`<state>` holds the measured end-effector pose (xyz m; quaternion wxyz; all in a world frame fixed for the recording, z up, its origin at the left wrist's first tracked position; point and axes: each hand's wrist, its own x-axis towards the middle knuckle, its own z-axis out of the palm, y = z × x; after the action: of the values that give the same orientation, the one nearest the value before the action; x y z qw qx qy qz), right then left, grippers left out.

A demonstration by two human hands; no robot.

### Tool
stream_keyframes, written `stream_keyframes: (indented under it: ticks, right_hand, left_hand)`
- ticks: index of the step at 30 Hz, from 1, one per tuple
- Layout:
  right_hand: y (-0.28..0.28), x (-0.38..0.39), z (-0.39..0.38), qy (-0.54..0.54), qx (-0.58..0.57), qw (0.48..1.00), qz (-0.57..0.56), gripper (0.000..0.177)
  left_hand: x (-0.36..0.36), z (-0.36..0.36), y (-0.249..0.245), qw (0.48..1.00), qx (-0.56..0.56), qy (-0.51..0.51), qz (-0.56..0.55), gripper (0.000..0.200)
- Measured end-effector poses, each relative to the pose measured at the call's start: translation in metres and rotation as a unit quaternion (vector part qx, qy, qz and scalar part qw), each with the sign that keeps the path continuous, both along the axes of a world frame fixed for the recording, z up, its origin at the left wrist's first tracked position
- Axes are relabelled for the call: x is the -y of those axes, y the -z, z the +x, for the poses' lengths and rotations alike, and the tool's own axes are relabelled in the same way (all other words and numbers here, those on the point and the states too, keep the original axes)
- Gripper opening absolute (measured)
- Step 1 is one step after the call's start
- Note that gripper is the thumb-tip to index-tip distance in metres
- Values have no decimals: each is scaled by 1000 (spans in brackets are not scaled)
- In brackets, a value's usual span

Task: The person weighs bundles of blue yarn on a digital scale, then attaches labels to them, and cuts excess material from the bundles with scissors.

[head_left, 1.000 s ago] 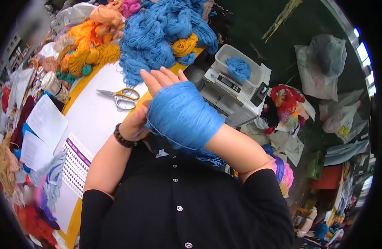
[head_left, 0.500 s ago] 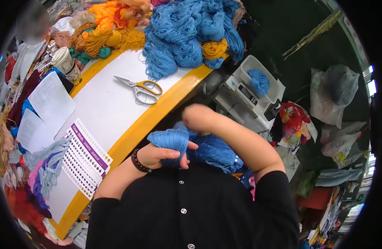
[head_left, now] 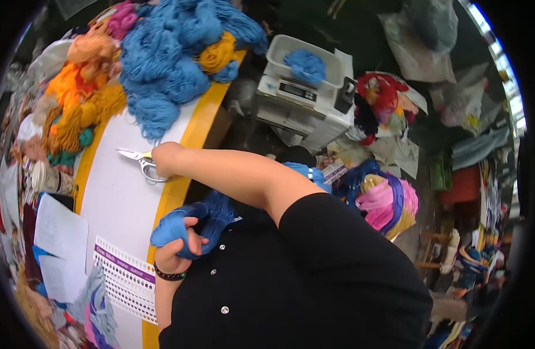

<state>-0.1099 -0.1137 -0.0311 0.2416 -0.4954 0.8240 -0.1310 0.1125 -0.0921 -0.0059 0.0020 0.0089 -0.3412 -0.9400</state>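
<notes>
My left hand [head_left: 175, 255] is wrapped around a thick skein of blue yarn [head_left: 170, 230] close to my body, thumb and fingers curled over it. From that hand, darker blue strands [head_left: 218, 210] run across the front of my shirt. My right hand [head_left: 167, 159] reaches over to the table and closes on the scissors [head_left: 148, 168]. It covers the yellow handle loop; the blades point left and the silver loop stays visible. Most of my right fingers are hidden behind the hand.
A large heap of blue yarn [head_left: 168, 64] lies at the table's far end, beside orange skeins [head_left: 78, 81]. A color card [head_left: 125, 279], papers [head_left: 61, 232] and a paper cup [head_left: 49, 177] are on the table. Right of it, a scale [head_left: 296, 90] carries a white tub [head_left: 274, 55].
My right hand has moved from beside the yarn to the scissors on the table. The view has turned and shifted right. My left hand still holds the blue yarn.
</notes>
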Motion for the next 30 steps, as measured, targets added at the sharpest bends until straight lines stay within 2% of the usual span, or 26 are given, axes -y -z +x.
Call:
stream_keyframes:
  ticks: [1, 3, 4, 6, 8, 9, 10, 12, 13, 14, 15, 16, 17, 18, 20, 21, 22, 23, 24, 25, 26, 28, 29, 30]
  right_hand:
    - [3, -6, -5, 13, 1, 1000, -2, 26]
    - [5, -17, -12, 12, 156, 988, 12, 31]
    - [-9, -41, -9, 49, 258, 965, -17, 34]
    - [-29, -97, -5, 60, 360, 922, -128, 35]
    - [-19, -162, 5, 85, 457, 831, -304, 44]
    - [-28, -198, 7, 93, 409, 854, -310, 47]
    - [-43, -237, 12, 101, 359, 873, -314, 50]
    - [-80, -310, 32, 267, 388, 836, -279, 44]
    - [-75, -337, 39, 311, 338, 826, -325, 37]
    - [-68, -363, 46, 366, 300, 820, -323, 34]
    - [-57, -385, 53, 426, 156, 848, -273, 32]
    - [-48, -401, 61, 489, 95, 829, -256, 33]
    - [-42, -417, 68, 502, -61, 833, -223, 34]
    - [-40, -428, 75, 524, -111, 821, -197, 34]
    - [-27, -442, 90, 548, -195, 770, -262, 32]
    - [-30, -443, 96, 582, -161, 751, -266, 30]
    - [-29, -446, 101, 610, -125, 733, -273, 30]
    - [-26, -448, 105, 636, -87, 714, -280, 30]
    - [-18, -449, 107, 636, -40, 676, -371, 33]
    - [-17, -453, 110, 640, -40, 671, -373, 33]
    - [-16, -457, 111, 648, -36, 658, -381, 32]
    - [-12, -465, 111, 668, 5, 622, -408, 31]
    - [-7, -470, 111, 662, 21, 613, -430, 32]
    - [-3, -475, 111, 655, 38, 605, -451, 35]
  left_hand:
    - [0, -1, -1, 1000, -5, -15, -9, 52]
    - [3, -3, -1, 1000, -6, -26, -11, 51]
    - [6, -2, 1, 999, 10, -36, -19, 51]
    - [12, -6, -5, 999, 12, -35, -35, 52]
    - [20, -12, -8, 998, -1, -52, -38, 56]
    - [23, -17, -10, 998, -3, -62, -27, 57]
    - [27, -27, -13, 999, -37, -30, -26, 64]
    - [9, -55, -39, 998, -53, 1, -18, 73]
    - [3, -71, -50, 998, -48, 50, -10, 82]
    - [-13, -88, -69, 995, -50, 80, -25, 84]
    - [-29, -104, -84, 992, -57, 101, -48, 84]
    - [-47, -120, -104, 985, -76, 132, -76, 84]
    - [-63, -131, -128, 976, -100, 155, -111, 84]
    - [-79, -140, -150, 967, -138, 165, -134, 83]
    - [-101, -150, -189, 936, -263, 175, -155, 82]
    - [-109, -143, -213, 933, -270, 152, -184, 88]
    - [-86, -142, -230, 926, -234, 263, -137, 92]
    - [-107, -131, -237, 954, -236, 120, -144, 81]
    - [-128, -121, -244, 961, -234, -28, -148, 74]
    - [-98, -138, -264, 840, -421, 330, -93, 72]
    - [-79, -137, -259, 838, -420, 335, -93, 72]
    - [-47, -112, -238, 937, -288, 192, 53, 78]
    - [-39, -104, -226, 963, -212, 111, 125, 83]
    - [-38, -103, -207, 954, -196, 131, 184, 80]
